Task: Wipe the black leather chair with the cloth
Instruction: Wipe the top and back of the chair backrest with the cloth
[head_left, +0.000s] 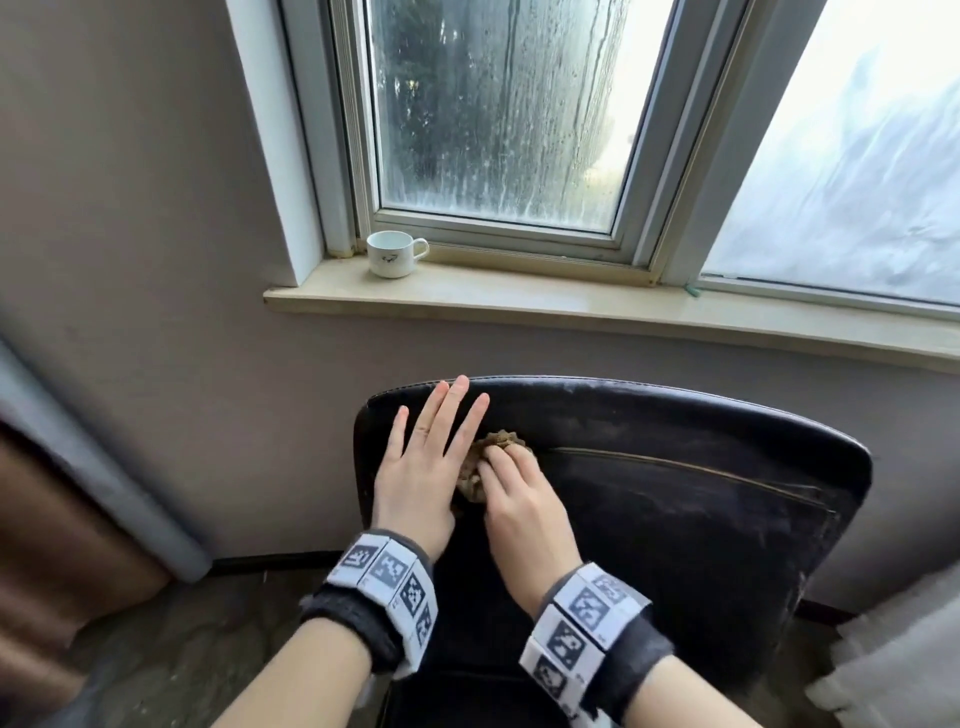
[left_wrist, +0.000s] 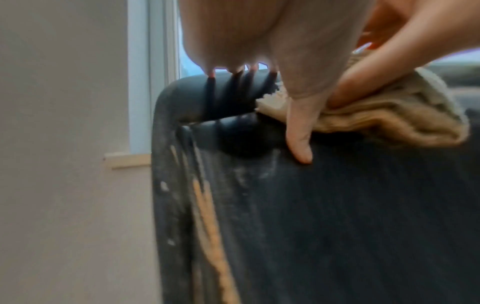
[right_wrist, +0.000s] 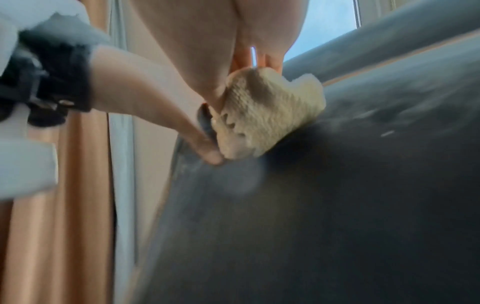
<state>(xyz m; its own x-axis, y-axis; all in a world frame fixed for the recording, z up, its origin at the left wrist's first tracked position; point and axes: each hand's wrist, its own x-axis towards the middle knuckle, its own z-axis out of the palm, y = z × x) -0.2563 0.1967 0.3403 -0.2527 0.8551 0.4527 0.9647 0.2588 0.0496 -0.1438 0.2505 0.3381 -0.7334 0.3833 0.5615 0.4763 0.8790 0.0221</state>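
The black leather chair (head_left: 675, 493) stands with its backrest toward me, below the window. My left hand (head_left: 426, 457) lies flat on the backrest's top left corner, fingers straight and spread. Just to its right, my right hand (head_left: 519, 499) holds a bunched tan knitted cloth (head_left: 496, 440) and presses it on the leather. In the left wrist view the cloth (left_wrist: 389, 119) sits beside my left thumb (left_wrist: 298, 133) on the dusty chair (left_wrist: 337, 226). From the right wrist, the cloth (right_wrist: 265, 115) is wadded under my right hand (right_wrist: 207, 41) against the chair (right_wrist: 337, 205).
A white cup (head_left: 392, 254) stands on the window sill (head_left: 571, 301) behind the chair. A brown curtain (head_left: 62, 519) hangs at the left and pale fabric (head_left: 893, 665) lies at the lower right. The chair's left edge (left_wrist: 207, 216) is worn through to tan.
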